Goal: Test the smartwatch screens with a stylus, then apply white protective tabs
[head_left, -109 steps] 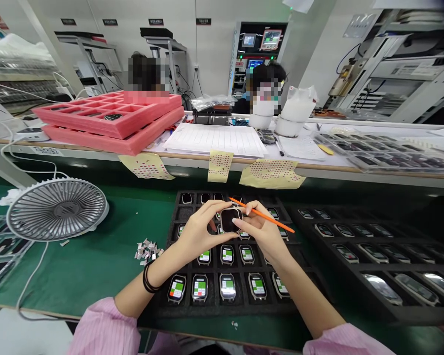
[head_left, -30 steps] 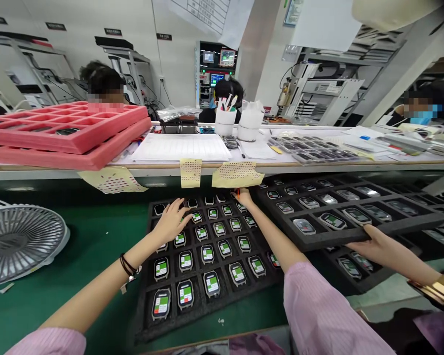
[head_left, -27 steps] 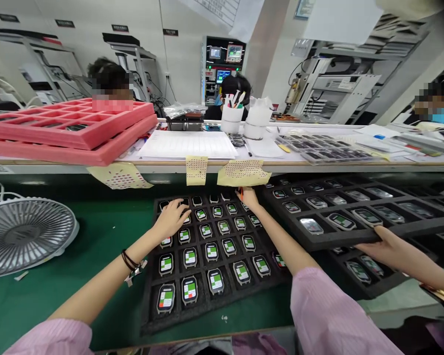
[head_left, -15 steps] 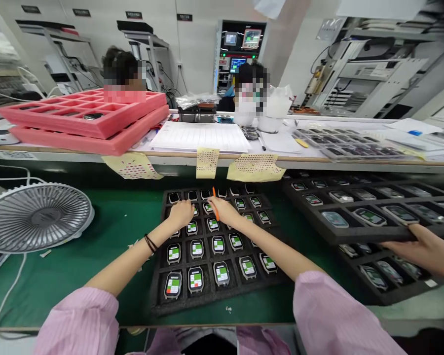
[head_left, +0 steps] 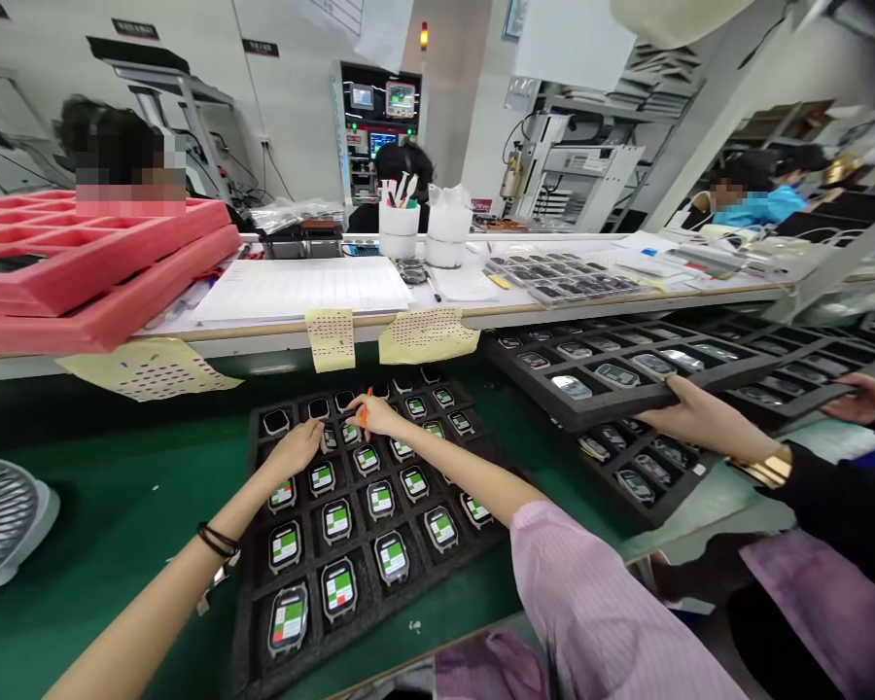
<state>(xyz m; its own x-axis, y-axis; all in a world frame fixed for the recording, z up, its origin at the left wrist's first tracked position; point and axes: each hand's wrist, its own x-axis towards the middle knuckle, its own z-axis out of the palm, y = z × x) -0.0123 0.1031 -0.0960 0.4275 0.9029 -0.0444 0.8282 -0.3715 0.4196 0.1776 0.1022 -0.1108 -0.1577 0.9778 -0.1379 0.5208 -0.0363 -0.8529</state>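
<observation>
A black foam tray (head_left: 368, 622) lies on the green bench, holding rows of square smartwatches (head_left: 338, 589). Many screens glow green and white; several in the far row are dark. At the far part of the tray, the fingers of my left hand (head_left: 298, 449) are bent together against the edge of a smartwatch (head_left: 328, 438). Right beside it, my right hand (head_left: 379, 416) pinches a thin orange stick-like tool (head_left: 365, 412) above the watches. The tool's tip and its exact contact are too small to make out.
A co-worker's hand (head_left: 700, 418) holds the edge of a raised black watch tray (head_left: 598, 416) at the right, over another tray. Overhead, the shelf edge (head_left: 277, 343) carries taped yellow papers (head_left: 429, 335). Pink foam trays (head_left: 117, 301) sit above left; a fan (head_left: 7, 525) stands left.
The view has turned to the right, so the bench things sit further left. Both hands stay at the far rows, the orange tool still in my right hand. More co-workers show at right.
</observation>
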